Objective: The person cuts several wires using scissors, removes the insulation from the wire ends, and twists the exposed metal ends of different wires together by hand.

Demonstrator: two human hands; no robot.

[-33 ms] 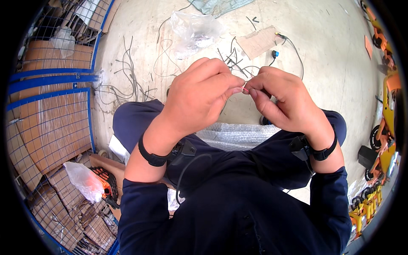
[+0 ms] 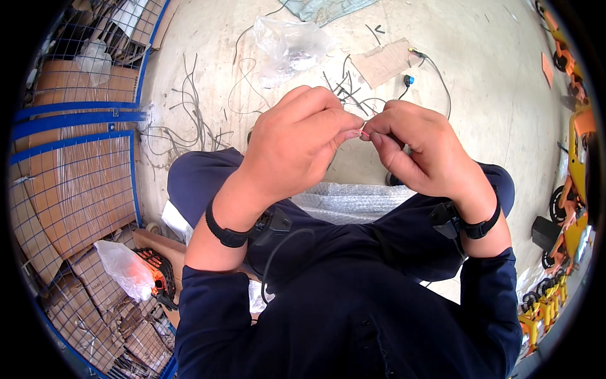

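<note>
I sit with both hands raised in front of me over my lap. My left hand [image 2: 297, 142] and my right hand [image 2: 420, 151] meet fingertip to fingertip and pinch a small thin reddish wire end [image 2: 363, 132] between them. Most of the wire is hidden by the fingers. Each wrist wears a black strap. A sheet of bubble wrap [image 2: 353, 201] lies across my dark blue trousers just below the hands.
Loose wire offcuts [image 2: 189, 120], a clear plastic bag [image 2: 287, 44], a cardboard scrap [image 2: 382, 63] and a cable with a blue plug [image 2: 409, 80] lie on the concrete floor. Blue mesh cages with cardboard [image 2: 76, 189] stand left; orange and yellow wheeled parts [image 2: 574, 189] at right.
</note>
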